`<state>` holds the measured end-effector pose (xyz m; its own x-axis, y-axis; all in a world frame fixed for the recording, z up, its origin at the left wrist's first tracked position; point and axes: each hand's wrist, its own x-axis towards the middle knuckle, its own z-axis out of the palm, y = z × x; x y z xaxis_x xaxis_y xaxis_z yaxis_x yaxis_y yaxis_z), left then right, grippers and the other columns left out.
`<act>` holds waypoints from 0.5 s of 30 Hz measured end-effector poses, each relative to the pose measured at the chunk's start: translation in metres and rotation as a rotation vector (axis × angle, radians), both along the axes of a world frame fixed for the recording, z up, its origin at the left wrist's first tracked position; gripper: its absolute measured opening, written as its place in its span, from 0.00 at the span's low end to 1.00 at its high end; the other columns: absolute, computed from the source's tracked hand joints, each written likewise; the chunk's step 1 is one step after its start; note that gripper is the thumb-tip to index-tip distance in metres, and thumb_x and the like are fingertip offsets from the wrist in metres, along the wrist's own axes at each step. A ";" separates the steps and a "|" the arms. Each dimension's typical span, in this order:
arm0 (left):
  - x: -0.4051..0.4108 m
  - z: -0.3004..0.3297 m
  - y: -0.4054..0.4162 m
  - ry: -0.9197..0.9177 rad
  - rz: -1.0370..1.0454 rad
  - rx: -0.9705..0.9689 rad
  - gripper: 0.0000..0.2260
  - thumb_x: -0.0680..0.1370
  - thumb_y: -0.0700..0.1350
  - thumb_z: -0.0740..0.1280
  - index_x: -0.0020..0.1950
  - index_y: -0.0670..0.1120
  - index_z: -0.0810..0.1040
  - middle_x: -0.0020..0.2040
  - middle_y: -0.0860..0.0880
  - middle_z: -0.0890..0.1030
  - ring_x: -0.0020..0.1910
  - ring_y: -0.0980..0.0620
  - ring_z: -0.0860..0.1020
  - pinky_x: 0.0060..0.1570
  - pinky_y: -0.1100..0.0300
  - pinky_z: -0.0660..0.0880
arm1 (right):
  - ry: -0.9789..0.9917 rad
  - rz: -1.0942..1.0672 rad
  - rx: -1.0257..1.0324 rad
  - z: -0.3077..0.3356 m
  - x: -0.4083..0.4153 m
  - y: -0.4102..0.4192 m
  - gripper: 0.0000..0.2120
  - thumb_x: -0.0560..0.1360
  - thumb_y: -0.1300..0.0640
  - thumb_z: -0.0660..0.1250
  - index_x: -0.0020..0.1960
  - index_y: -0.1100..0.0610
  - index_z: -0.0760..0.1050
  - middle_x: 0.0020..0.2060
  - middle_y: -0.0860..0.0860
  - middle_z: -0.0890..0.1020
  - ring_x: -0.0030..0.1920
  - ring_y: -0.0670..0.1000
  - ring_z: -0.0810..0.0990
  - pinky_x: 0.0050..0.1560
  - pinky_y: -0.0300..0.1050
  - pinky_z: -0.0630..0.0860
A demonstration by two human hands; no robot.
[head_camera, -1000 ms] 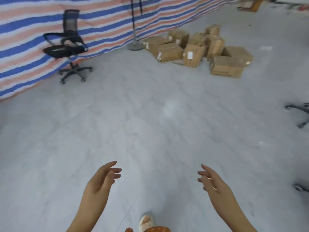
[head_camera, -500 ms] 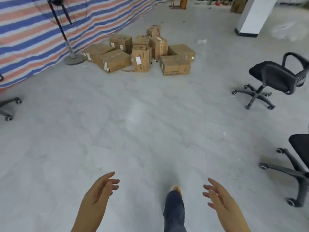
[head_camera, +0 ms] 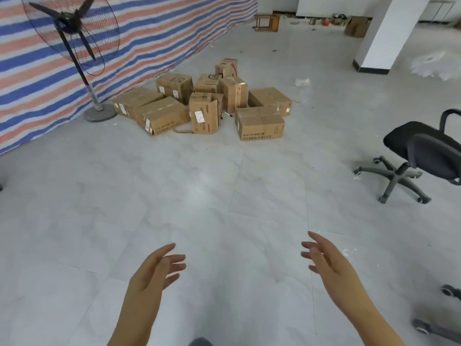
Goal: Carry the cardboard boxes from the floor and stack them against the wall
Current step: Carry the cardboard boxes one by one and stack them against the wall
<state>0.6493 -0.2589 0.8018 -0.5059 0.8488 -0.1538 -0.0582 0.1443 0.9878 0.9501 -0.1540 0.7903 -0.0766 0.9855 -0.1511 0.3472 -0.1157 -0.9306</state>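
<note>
Both hands, left hand (head_camera: 156,269) and right hand (head_camera: 329,260), are spread and empty. Approach step: walk to the far cardboard boxes (head_camera: 204,103); grasp one.

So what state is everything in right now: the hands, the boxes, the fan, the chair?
left hand: open, empty, held over the floor.
right hand: open, empty, apart from the boxes.
cardboard boxes: closed, in a loose heap on the floor, not neatly stacked.
tall box: upright on end, at the heap's front.
fan: standing upright; whether it is running, I cannot tell.
office chair: upright, nobody in it.
</note>
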 end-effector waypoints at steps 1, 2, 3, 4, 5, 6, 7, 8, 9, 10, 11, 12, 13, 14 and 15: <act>-0.003 0.000 0.018 -0.006 0.001 0.001 0.12 0.81 0.39 0.58 0.56 0.47 0.79 0.47 0.46 0.85 0.46 0.50 0.83 0.46 0.62 0.80 | 0.017 -0.009 -0.003 -0.001 -0.004 0.018 0.13 0.80 0.55 0.59 0.59 0.38 0.71 0.53 0.42 0.81 0.51 0.40 0.81 0.56 0.46 0.76; -0.007 -0.003 0.037 -0.013 0.007 -0.007 0.12 0.81 0.38 0.58 0.56 0.47 0.80 0.47 0.46 0.85 0.46 0.50 0.83 0.45 0.62 0.80 | 0.031 -0.019 -0.010 -0.003 -0.008 0.036 0.13 0.80 0.55 0.59 0.59 0.39 0.72 0.53 0.42 0.82 0.51 0.40 0.81 0.55 0.45 0.77; -0.013 -0.007 0.055 -0.012 0.013 -0.019 0.12 0.81 0.38 0.58 0.56 0.47 0.80 0.47 0.46 0.85 0.46 0.50 0.83 0.44 0.63 0.80 | 0.038 -0.026 -0.020 -0.007 -0.012 0.053 0.13 0.80 0.56 0.59 0.59 0.40 0.72 0.53 0.43 0.82 0.51 0.40 0.81 0.54 0.45 0.77; -0.019 -0.012 0.074 -0.004 0.016 -0.031 0.12 0.81 0.38 0.58 0.55 0.47 0.79 0.46 0.47 0.85 0.45 0.50 0.83 0.44 0.63 0.80 | 0.042 -0.034 -0.032 -0.012 -0.017 0.070 0.13 0.80 0.56 0.59 0.60 0.41 0.72 0.53 0.43 0.82 0.50 0.40 0.81 0.54 0.45 0.77; -0.026 -0.017 0.094 0.008 0.014 -0.042 0.12 0.81 0.38 0.58 0.55 0.47 0.79 0.46 0.47 0.85 0.45 0.50 0.83 0.44 0.63 0.80 | 0.048 -0.045 -0.044 -0.018 -0.021 0.087 0.13 0.80 0.57 0.59 0.60 0.42 0.72 0.53 0.43 0.82 0.50 0.40 0.82 0.53 0.45 0.77; -0.034 -0.022 0.115 0.017 0.011 -0.051 0.12 0.81 0.38 0.58 0.55 0.47 0.79 0.46 0.47 0.85 0.45 0.51 0.83 0.44 0.64 0.80 | 0.051 -0.059 -0.056 -0.024 -0.026 0.104 0.13 0.80 0.57 0.59 0.61 0.43 0.73 0.52 0.43 0.82 0.50 0.40 0.82 0.52 0.44 0.77; -0.041 -0.027 0.137 0.024 0.008 -0.055 0.12 0.81 0.38 0.58 0.54 0.48 0.79 0.45 0.48 0.85 0.45 0.51 0.83 0.44 0.64 0.80 | 0.058 -0.078 -0.068 -0.029 -0.031 0.122 0.13 0.80 0.57 0.59 0.60 0.43 0.73 0.52 0.43 0.82 0.50 0.40 0.82 0.51 0.43 0.77; -0.049 -0.030 0.160 0.029 0.004 -0.054 0.12 0.81 0.38 0.58 0.54 0.48 0.79 0.45 0.49 0.85 0.45 0.52 0.83 0.43 0.65 0.80 | 0.071 -0.101 -0.083 -0.033 -0.037 0.141 0.13 0.80 0.58 0.59 0.60 0.43 0.73 0.52 0.43 0.82 0.49 0.40 0.82 0.49 0.42 0.77; -0.058 -0.034 0.184 0.033 -0.005 -0.055 0.12 0.81 0.38 0.58 0.54 0.48 0.79 0.45 0.49 0.85 0.45 0.51 0.83 0.43 0.65 0.80 | 0.088 -0.127 -0.101 -0.037 -0.042 0.160 0.13 0.80 0.58 0.59 0.60 0.44 0.73 0.52 0.43 0.82 0.49 0.41 0.82 0.49 0.41 0.77; -0.068 -0.036 0.209 0.035 -0.015 -0.060 0.12 0.81 0.38 0.58 0.54 0.48 0.79 0.45 0.50 0.85 0.45 0.51 0.83 0.43 0.66 0.80 | 0.104 -0.156 -0.118 -0.040 -0.048 0.180 0.13 0.81 0.58 0.58 0.61 0.45 0.73 0.52 0.44 0.82 0.49 0.41 0.82 0.48 0.42 0.77; -0.077 -0.035 0.235 0.041 -0.027 -0.065 0.12 0.81 0.38 0.59 0.54 0.49 0.79 0.45 0.50 0.85 0.45 0.51 0.83 0.43 0.66 0.79 | 0.119 -0.186 -0.131 -0.041 -0.053 0.199 0.13 0.81 0.58 0.58 0.62 0.47 0.73 0.52 0.45 0.83 0.49 0.42 0.83 0.48 0.43 0.78; -0.087 -0.032 0.262 0.054 -0.044 -0.063 0.12 0.81 0.37 0.59 0.54 0.49 0.79 0.45 0.50 0.85 0.45 0.51 0.83 0.43 0.66 0.79 | 0.132 -0.213 -0.137 -0.039 -0.060 0.219 0.13 0.81 0.58 0.58 0.62 0.48 0.74 0.52 0.46 0.83 0.49 0.43 0.83 0.49 0.45 0.78; -0.096 -0.027 0.290 0.072 -0.063 -0.053 0.12 0.81 0.37 0.59 0.54 0.50 0.79 0.45 0.51 0.85 0.45 0.51 0.83 0.43 0.65 0.79 | 0.142 -0.234 -0.135 -0.036 -0.067 0.241 0.13 0.81 0.58 0.58 0.63 0.49 0.74 0.51 0.47 0.83 0.49 0.44 0.83 0.48 0.46 0.78; -0.104 -0.021 0.317 0.090 -0.086 -0.042 0.12 0.81 0.38 0.59 0.54 0.51 0.79 0.46 0.51 0.85 0.45 0.52 0.83 0.44 0.64 0.80 | 0.149 -0.249 -0.128 -0.031 -0.075 0.262 0.13 0.81 0.58 0.58 0.63 0.50 0.74 0.51 0.47 0.84 0.49 0.45 0.84 0.48 0.46 0.79; -0.112 -0.016 0.344 0.111 -0.113 -0.034 0.13 0.81 0.38 0.58 0.55 0.52 0.79 0.46 0.51 0.85 0.46 0.52 0.83 0.46 0.61 0.80 | 0.150 -0.262 -0.115 -0.026 -0.082 0.284 0.13 0.81 0.57 0.58 0.63 0.49 0.74 0.51 0.46 0.84 0.49 0.45 0.84 0.48 0.46 0.79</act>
<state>0.5369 0.0856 0.7862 -0.4230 0.8964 -0.1322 0.0694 0.1775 0.9817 0.8679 0.1298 0.7639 0.1477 0.9518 -0.2690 0.1513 -0.2905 -0.9448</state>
